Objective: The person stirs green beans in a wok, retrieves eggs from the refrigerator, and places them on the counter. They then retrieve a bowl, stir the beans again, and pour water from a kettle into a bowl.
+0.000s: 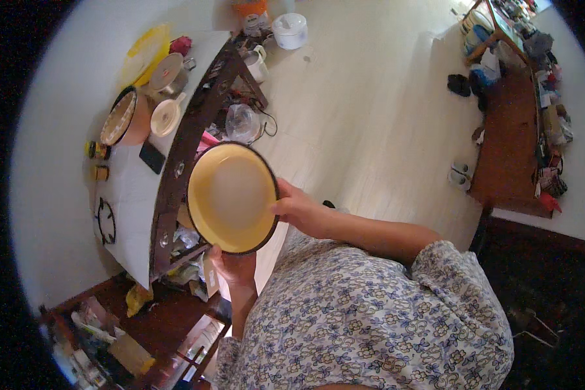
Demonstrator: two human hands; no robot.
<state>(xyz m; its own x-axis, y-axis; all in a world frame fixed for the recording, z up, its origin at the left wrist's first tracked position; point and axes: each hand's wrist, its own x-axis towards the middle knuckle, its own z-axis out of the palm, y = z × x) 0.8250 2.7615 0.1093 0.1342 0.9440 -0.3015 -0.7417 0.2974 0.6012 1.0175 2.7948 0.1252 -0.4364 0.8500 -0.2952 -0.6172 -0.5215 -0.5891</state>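
A yellow bowl with a dark rim (198, 197) is held in front of me between both hands, tilted so that its inside faces the camera. Something whitish and cloudy (238, 195) shows in it; whether it is liquid or grains I cannot tell. My left hand (235, 266) grips the near rim from below, its thumb on the edge. On the right side, my right hand (302, 209) holds the rim with the thumb over it and the other fingers hidden behind the bowl.
Left of the bowl is a white-topped table (131, 209) bearing a dark phone (152, 157), a tan pot (139, 117), a lidded metal pot (169, 73), a beige lid (165, 118) and a black ring stand (106, 222). A white lidded container (290, 31) stands on the floor. Shoes (459, 176) lie beside a brown bench (507, 146).
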